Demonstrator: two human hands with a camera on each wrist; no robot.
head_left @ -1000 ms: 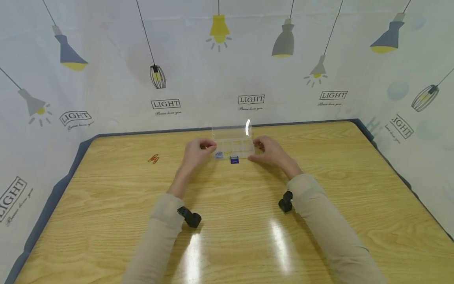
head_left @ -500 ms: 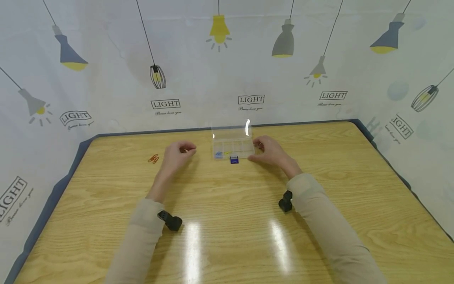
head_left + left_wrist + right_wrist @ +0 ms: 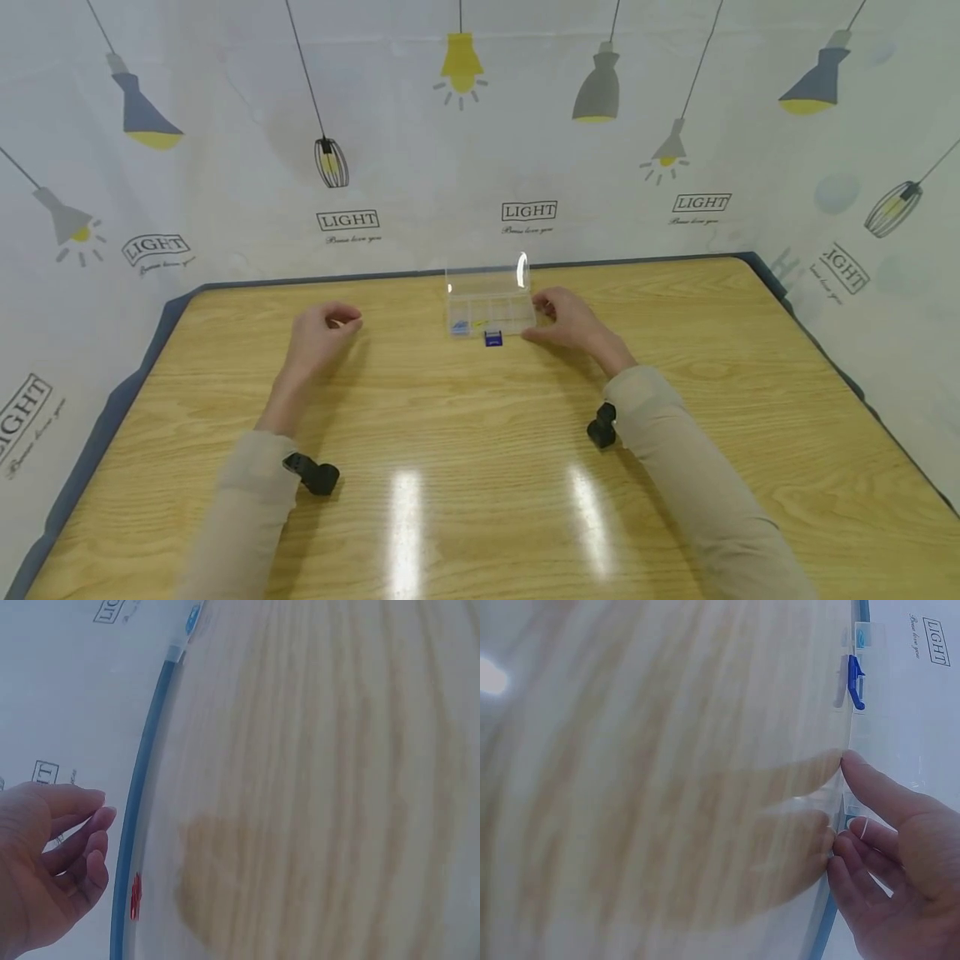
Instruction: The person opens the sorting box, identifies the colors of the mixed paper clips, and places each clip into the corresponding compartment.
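Observation:
A clear plastic compartment box [image 3: 504, 317] stands near the far table edge, its lid [image 3: 487, 275] raised. Blue clips [image 3: 460, 326] lie in its leftmost compartment, and a little yellow [image 3: 481, 322] shows in the one beside it. At the front hangs a blue latch [image 3: 492, 338]. My right hand [image 3: 573, 321] holds the box's right end between thumb and fingers. To the left, my left hand [image 3: 318, 337] hovers over the table with loosely bent fingers and nothing visible in them. Red paper clips [image 3: 136, 896] lie on the table near it, hidden by the hand in the head view.
The wooden table [image 3: 480, 433] reaches back to a pale curtain [image 3: 405, 167] printed with lamps, with a blue strip [image 3: 330, 279] along the table's edge. Small black cameras sit on both wrists.
My left hand has let go of the box's left side and moved left to above the red paper clips. The right hand stays at the box's right end.

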